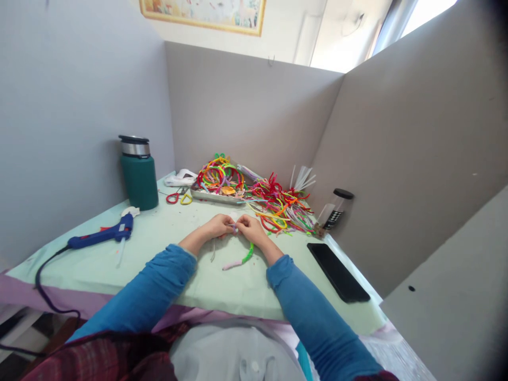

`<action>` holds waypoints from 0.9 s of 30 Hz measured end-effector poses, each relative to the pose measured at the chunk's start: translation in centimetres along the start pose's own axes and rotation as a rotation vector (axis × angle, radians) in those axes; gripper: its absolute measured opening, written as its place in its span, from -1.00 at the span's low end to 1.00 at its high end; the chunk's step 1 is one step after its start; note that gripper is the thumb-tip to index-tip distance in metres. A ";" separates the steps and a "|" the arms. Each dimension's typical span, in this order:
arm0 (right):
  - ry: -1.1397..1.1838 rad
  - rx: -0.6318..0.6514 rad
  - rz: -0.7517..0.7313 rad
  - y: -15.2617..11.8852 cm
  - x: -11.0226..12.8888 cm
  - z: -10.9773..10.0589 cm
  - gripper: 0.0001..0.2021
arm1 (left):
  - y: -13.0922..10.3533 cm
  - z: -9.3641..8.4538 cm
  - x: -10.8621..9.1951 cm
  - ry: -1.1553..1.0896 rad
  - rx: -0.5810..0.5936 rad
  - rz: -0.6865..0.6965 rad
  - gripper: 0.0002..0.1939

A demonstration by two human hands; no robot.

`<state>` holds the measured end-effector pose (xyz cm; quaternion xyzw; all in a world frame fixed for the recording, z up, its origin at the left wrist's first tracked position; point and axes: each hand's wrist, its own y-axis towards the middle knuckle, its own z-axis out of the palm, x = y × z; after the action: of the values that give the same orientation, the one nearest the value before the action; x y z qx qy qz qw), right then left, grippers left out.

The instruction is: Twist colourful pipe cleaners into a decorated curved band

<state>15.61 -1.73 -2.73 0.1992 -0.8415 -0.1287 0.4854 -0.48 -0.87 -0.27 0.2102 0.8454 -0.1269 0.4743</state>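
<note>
My left hand (pixel 218 226) and my right hand (pixel 251 228) meet over the middle of the table, fingertips pinched together. Between them is a small piece of purple pipe cleaner (pixel 235 227), mostly covered by the fingers. From below my right hand a curved strip wrapped in green and pale pink pipe cleaner (pixel 246 258) runs down onto the cloth; whether it joins the purple piece I cannot tell. A thin wire-like strand (pixel 213 251) lies just under my left hand. Something white and reddish shows behind the fingers, too small to name.
A blue glue gun (pixel 105 234) lies left, its cord over the edge, near a green bottle (pixel 139 180). Scissors (pixel 178 199), a metal tray (pixel 216 198) of pipe-cleaner shapes and a pipe-cleaner heap (pixel 280 198) are behind. At right are a phone (pixel 337 271) and clear bottle (pixel 337 209). Partitions surround the table.
</note>
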 end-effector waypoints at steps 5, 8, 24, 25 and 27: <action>0.009 0.004 -0.005 0.0 0.0 -0.1 -0.91 | 0.2 0.0 0.3 -0.013 -0.003 0.016 -0.74; 0.012 0.008 -0.017 0.0 0.0 -0.1 -0.91 | 0.2 0.0 0.4 -0.027 -0.014 0.045 -0.76; 0.113 0.034 0.019 -0.2 0.4 -0.3 -0.85 | 0.7 0.2 1.0 -0.008 -0.062 0.042 -0.65; 0.110 0.030 0.020 -0.2 0.4 -0.4 -0.82 | 0.7 0.2 1.1 -0.004 -0.068 0.046 -0.63; 0.114 0.026 0.028 -0.3 0.7 -0.5 -0.76 | 0.8 0.2 1.2 0.005 -0.075 0.067 -0.60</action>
<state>15.81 -2.29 -2.08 0.2008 -0.8169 -0.0995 0.5315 -0.50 0.02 -1.38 0.2208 0.8434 -0.0788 0.4835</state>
